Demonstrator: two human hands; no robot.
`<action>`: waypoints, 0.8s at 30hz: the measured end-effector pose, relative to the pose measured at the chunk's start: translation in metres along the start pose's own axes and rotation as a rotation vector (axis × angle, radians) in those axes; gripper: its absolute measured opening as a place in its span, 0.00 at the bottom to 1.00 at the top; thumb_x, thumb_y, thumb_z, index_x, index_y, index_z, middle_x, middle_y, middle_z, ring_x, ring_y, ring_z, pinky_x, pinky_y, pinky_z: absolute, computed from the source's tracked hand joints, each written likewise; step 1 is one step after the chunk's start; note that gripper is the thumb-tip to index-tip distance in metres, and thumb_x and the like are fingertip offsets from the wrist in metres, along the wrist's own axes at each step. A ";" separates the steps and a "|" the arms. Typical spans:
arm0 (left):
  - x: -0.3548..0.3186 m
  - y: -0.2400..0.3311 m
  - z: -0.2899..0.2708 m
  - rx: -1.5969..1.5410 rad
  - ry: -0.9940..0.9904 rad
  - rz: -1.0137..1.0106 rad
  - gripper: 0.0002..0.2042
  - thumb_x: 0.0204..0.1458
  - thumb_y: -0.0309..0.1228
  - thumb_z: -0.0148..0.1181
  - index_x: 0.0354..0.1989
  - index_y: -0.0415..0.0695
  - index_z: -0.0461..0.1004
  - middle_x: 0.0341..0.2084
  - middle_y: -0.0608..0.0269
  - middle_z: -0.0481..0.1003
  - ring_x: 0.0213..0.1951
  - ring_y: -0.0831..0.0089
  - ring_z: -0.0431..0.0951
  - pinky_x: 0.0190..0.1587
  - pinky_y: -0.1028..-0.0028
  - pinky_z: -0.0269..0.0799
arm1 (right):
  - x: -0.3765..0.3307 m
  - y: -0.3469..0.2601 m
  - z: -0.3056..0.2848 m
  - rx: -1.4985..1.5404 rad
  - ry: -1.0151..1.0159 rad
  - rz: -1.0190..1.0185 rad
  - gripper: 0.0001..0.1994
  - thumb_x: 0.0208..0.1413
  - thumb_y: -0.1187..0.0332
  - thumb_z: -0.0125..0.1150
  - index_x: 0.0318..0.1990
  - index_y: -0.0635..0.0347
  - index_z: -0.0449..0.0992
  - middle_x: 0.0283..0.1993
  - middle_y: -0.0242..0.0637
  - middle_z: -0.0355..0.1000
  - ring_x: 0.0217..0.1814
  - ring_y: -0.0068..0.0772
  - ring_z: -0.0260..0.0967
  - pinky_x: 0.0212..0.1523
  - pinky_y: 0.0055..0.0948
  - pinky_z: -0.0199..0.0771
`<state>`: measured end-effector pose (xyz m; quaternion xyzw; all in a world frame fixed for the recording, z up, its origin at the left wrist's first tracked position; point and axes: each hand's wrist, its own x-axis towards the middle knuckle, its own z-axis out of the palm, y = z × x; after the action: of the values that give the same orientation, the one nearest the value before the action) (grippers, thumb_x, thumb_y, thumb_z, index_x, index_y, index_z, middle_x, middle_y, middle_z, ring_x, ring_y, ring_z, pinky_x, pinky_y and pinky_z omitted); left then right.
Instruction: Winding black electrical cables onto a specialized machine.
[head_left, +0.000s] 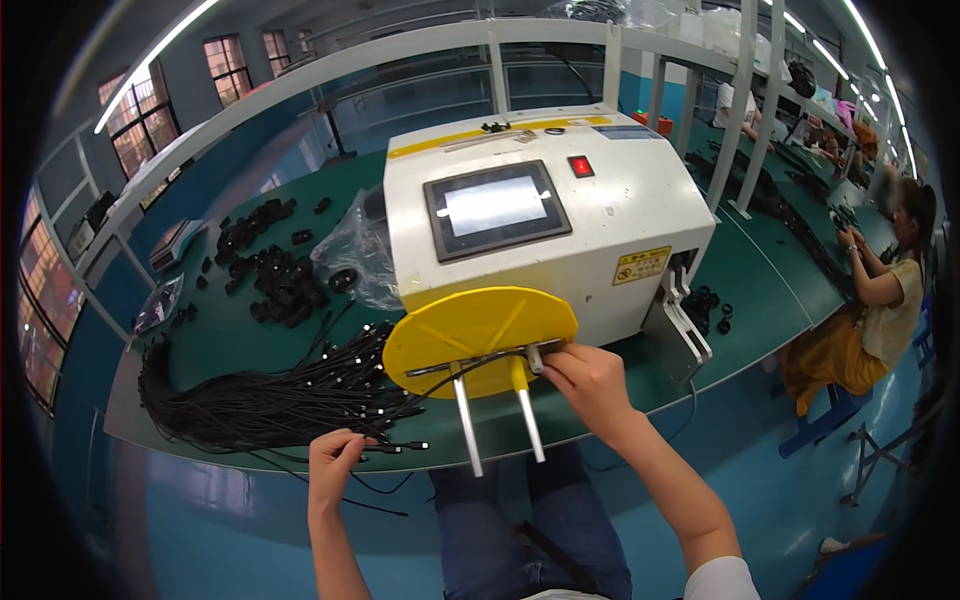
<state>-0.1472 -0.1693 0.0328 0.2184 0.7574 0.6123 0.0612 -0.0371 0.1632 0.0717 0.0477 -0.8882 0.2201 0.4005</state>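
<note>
A white machine with a screen (495, 210) stands before me, and on its front is a round yellow disc (480, 315) with two metal-tipped rods (468, 425). Across the disc runs a black cable (490, 357), passing at a small grey clamp (535, 358). My right hand (595, 390) is closed, pinching at the cable beside this clamp; its fingertips hide part of the grip. Lower left, at the table's front edge, my left hand (335, 465) is closed around a black cable end, with plugs (405, 447) sticking out to the right.
A thick bundle of black cables (240, 405) with light-tipped plugs lies left of the disc. Behind it are piled small black parts (270, 265) and a clear plastic bag (360, 255). A metal bracket (680, 325) projects at the machine's right. Farther right, a person (865, 300) sits working.
</note>
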 end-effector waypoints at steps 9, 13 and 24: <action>-0.009 -0.006 -0.013 0.020 0.021 0.018 0.07 0.48 0.23 0.54 0.23 0.34 0.76 0.13 0.74 0.61 0.18 0.87 0.56 0.21 0.81 0.47 | -0.017 0.001 -0.014 0.060 0.098 0.059 0.04 0.46 0.78 0.61 0.31 0.65 0.76 0.23 0.39 0.70 0.22 0.33 0.69 0.23 0.25 0.66; -0.014 -0.003 -0.011 0.013 0.018 -0.001 0.07 0.47 0.23 0.53 0.24 0.35 0.77 0.13 0.74 0.61 0.17 0.87 0.56 0.21 0.81 0.47 | -0.035 0.000 -0.018 0.101 0.023 0.117 0.04 0.47 0.79 0.60 0.32 0.65 0.76 0.23 0.39 0.71 0.23 0.30 0.70 0.23 0.24 0.66; -0.016 0.002 -0.013 0.026 0.026 -0.007 0.05 0.47 0.22 0.56 0.26 0.36 0.79 0.14 0.73 0.64 0.19 0.86 0.58 0.22 0.81 0.49 | -0.061 0.008 -0.011 0.148 -0.111 0.163 0.03 0.48 0.75 0.61 0.30 0.64 0.76 0.24 0.39 0.71 0.24 0.38 0.70 0.25 0.30 0.68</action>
<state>-0.1374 -0.1875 0.0348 0.2086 0.7667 0.6050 0.0508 0.0100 0.1694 0.0305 0.0170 -0.8913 0.3141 0.3267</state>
